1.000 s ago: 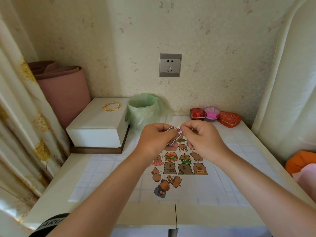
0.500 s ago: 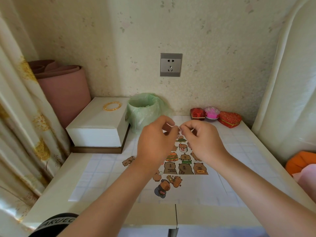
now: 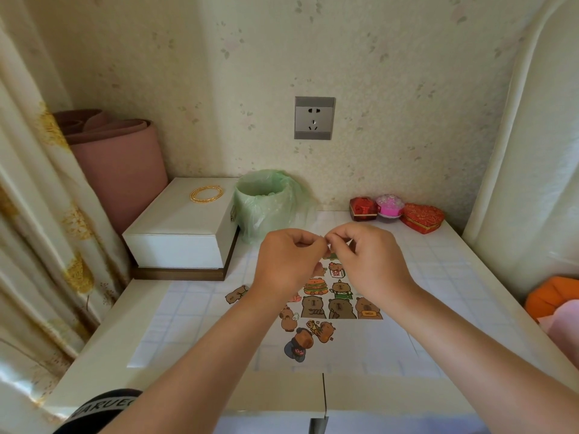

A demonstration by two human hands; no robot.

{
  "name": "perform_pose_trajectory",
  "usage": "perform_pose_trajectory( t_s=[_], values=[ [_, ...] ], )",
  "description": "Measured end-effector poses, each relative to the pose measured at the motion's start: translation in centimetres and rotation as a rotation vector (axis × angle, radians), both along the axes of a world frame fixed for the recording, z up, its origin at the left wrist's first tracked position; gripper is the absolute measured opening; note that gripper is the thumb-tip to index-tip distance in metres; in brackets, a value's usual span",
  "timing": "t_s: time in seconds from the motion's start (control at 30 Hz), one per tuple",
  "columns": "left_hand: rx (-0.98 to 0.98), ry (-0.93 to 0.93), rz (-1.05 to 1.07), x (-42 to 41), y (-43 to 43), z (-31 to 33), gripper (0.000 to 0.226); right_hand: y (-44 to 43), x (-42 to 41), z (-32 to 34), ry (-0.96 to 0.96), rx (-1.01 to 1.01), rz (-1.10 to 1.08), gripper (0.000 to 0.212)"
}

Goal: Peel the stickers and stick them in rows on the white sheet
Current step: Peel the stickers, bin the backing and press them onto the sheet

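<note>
The white sheet (image 3: 194, 333), faintly gridded in blue, lies flat on the table. Several cartoon capybara stickers (image 3: 340, 303) sit on it in rows near the middle. One loose capybara sticker (image 3: 237, 294) lies apart on the sheet, to the left of my left wrist. My left hand (image 3: 288, 261) and my right hand (image 3: 366, 261) are raised above the sheet's far part, fingertips meeting. Together they pinch a small sticker (image 3: 325, 243), which is almost wholly hidden by the fingers.
A white box (image 3: 178, 233) with a gold bangle (image 3: 206, 194) on its lid stands at the back left. Beside it is a green-lined bin (image 3: 266, 205). Small red and pink gift boxes (image 3: 394, 211) line the wall. A curtain hangs left and cushions lie right.
The sticker that showed between my fingertips is now nearly hidden by them. A capybara sticker has appeared on the sheet left of my left wrist. Both hands have stayed close together.
</note>
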State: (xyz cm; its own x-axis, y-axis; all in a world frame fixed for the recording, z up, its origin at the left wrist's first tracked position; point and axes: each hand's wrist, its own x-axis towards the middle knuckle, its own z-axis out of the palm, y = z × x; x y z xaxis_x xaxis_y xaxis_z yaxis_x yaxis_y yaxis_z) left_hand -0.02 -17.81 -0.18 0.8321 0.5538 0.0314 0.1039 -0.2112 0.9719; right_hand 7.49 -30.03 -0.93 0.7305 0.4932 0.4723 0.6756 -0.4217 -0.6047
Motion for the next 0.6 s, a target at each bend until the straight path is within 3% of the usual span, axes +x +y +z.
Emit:
perform_pose_trajectory(
  t_s=[0.4, 0.6],
  values=[
    [-0.084, -0.038, -0.02, 0.1, -0.3, -0.1, 0.011, -0.2, -0.1, 0.2, 0.02, -0.007, 0.024, 0.017],
    [-0.178, -0.048, -0.058, 0.0, 0.0, 0.6, 0.016, -0.1, 0.7, 0.0, 0.251, 0.128, 0.016, 0.016]
  ],
)
